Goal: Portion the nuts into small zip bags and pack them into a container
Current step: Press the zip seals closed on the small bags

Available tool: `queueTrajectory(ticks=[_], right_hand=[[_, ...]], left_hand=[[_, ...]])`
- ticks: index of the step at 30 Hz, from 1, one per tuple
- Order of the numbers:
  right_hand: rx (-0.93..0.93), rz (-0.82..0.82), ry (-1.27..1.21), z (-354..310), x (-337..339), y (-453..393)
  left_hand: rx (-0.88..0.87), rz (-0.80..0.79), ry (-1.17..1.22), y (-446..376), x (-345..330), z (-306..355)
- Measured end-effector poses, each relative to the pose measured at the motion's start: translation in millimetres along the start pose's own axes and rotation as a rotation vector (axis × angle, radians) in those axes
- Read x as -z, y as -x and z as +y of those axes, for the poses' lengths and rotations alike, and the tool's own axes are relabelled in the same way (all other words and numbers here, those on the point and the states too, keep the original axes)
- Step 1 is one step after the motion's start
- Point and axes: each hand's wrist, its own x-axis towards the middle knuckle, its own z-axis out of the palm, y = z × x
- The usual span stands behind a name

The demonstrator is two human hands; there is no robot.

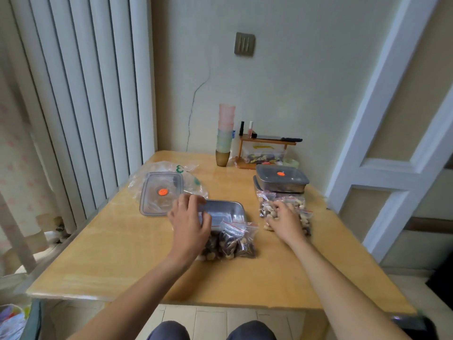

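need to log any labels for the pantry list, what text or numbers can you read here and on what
"3": a green figure printed on the clear plastic bag lying under the loose lid; it appears reversed in this view.
Orange round sticker on the loose lid: any marking is too blurred to read.
Orange round sticker on the closed container: also too small to read.
Small zip bags of nuts: no readable text.

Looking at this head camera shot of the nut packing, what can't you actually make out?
- Whether the open metal container holds any bags: left hand covers part of it.
- Right hand fingertips: buried in the bags of nuts.
- Contents of the lidded container: lid hides them.
- Items in the small wooden rack: too small.
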Motion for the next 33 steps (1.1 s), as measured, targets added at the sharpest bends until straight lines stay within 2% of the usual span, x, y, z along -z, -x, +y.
queueTrajectory(ticks=[3, 6, 8, 10, 12, 16, 21, 25, 30, 33], right_hand=[[0.043, 0.096, -0.020, -8, 4, 4], [0.161, 0.141, -0.078, -33, 13, 14], [0.256, 0.117, -0.114, -58, 19, 21], [0.310, 0.030, -0.150, -83, 20, 28], [0.347, -0.032, -0.178, -101, 15, 31], [0.340, -0.086, -0.253, -120, 0, 34], [0.109, -0.242, -0.564, -136, -9, 34], [0.076, -0.284, -0.727, -148, -13, 35], [0.108, -0.285, -0.782, -159, -17, 37], [0.086, -0.284, -0.847, -159, -19, 38]], left_hand=[[-0.082, -0.062, 0.094, -8, -1, 5], [-0.079, -0.263, 0.228, -15, -2, 17], [-0.047, -0.391, 0.327, -21, -1, 31], [0.061, -0.452, 0.510, -29, 0, 42], [0.191, -0.417, 0.664, -38, 1, 45], [0.281, -0.312, 0.683, -48, 12, 31], [0.298, -0.321, 0.706, -48, 36, 17], [0.312, -0.323, 0.740, -46, 46, 10], [0.274, -0.415, 0.693, -50, 54, 12], [0.296, -0.367, 0.724, -52, 55, 12]])
